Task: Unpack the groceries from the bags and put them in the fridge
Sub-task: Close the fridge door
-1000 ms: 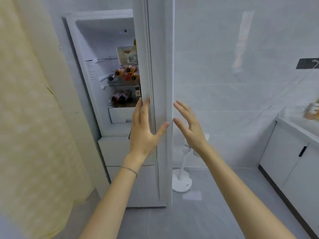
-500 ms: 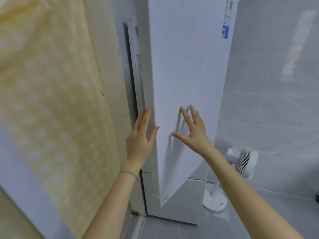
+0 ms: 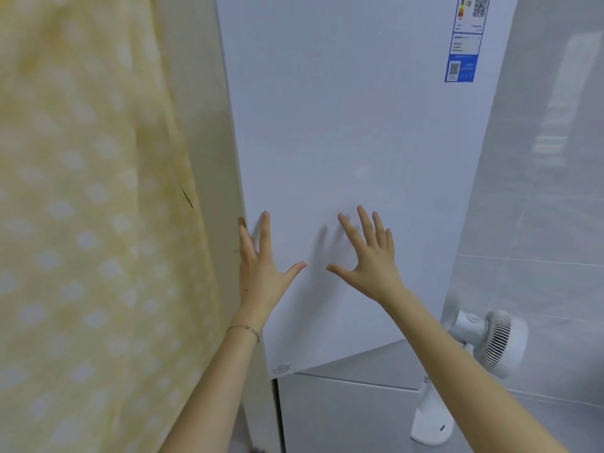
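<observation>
I note the fridge door (image 3: 343, 125) fills the centre of the head view, directly in front of me. It is a plain, glossy white panel with no handle showing. A label (image 3: 463, 37) with blue bands and square codes sits at its upper right corner, and small print marks its lower left corner. Below it is the fridge's lower front (image 3: 343, 416), also white. A grey wedge shows between the two, so I cannot tell whether the door is fully seated.

To the left hangs a yellow curtain (image 3: 81, 223) with pale spots, blurred and close to the camera. A cream wall strip (image 3: 209, 125) runs between the curtain and the door's left edge. To the right is a grey tiled wall (image 3: 539, 223) with soft reflections. A white fan (image 3: 496, 341) on a stand rests on the grey floor (image 3: 539, 416) just beside the fridge.

Both forearms reach forward and up, bare. The left hand (image 3: 261, 273) lies at the door's left edge with its fingers (image 3: 264, 230) straight and spread, grasping nothing, one of them along the edge itself. A thin bracelet (image 3: 245, 329) circles that wrist. The right hand (image 3: 369, 266) is near it on the door face, its fingers (image 3: 364, 220) fanned and released, tips at the panel beside their own shadow, thumb pointing towards the left hand.
</observation>
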`<control>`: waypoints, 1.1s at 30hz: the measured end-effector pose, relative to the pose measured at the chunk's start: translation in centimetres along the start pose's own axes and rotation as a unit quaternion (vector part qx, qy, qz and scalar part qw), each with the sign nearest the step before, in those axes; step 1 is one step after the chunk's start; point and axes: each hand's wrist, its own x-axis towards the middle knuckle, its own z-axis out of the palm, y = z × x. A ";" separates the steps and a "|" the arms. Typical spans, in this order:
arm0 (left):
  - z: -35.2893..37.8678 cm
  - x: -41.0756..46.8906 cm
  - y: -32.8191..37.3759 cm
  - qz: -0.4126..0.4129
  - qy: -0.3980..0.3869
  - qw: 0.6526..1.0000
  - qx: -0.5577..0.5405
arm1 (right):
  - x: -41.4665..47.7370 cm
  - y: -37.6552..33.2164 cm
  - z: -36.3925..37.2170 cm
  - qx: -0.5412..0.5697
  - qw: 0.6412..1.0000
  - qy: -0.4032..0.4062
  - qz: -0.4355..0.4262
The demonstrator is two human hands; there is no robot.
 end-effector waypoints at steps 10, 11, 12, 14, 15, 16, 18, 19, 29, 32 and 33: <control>5.9 7.4 -3.6 -0.010 0.013 0.998 0.063 | 6.9 2.9 6.3 -0.032 0.999 0.032 0.021; 6.4 8.1 -4.0 -0.001 0.011 0.997 0.081 | 7.4 3.1 6.8 -0.038 0.998 0.035 0.021; 7.0 8.6 -4.3 0.007 0.005 0.995 0.097 | 7.8 3.4 7.3 -0.044 0.998 0.037 0.021; 7.9 9.6 -4.8 0.015 -0.014 0.993 0.117 | 8.7 3.7 8.1 -0.052 0.998 0.039 0.026; 8.3 10.1 -5.0 0.020 -0.020 0.992 0.126 | 9.1 3.8 8.5 -0.055 0.997 0.040 0.028; 8.6 10.6 -5.3 0.027 -0.026 0.990 0.136 | 9.5 3.9 8.8 -0.058 0.997 0.041 0.032; 9.0 11.7 -5.7 0.046 -0.037 0.986 0.153 | 10.3 4.0 9.5 -0.062 0.996 0.045 0.044; 9.2 12.3 -5.9 0.056 -0.042 0.985 0.160 | 10.7 4.1 9.8 -0.063 0.995 0.050 0.050; 12.2 17.0 -8.0 0.145 -0.035 0.967 0.208 | 12.4 4.7 13.1 -0.149 0.975 0.149 0.072; 12.6 17.4 -8.7 0.164 -0.019 0.966 0.199 | 12.6 4.8 13.4 -0.159 0.971 0.163 0.073; 12.6 17.5 -8.8 0.167 -0.020 0.965 0.200 | 12.6 4.8 13.3 -0.162 0.971 0.162 0.074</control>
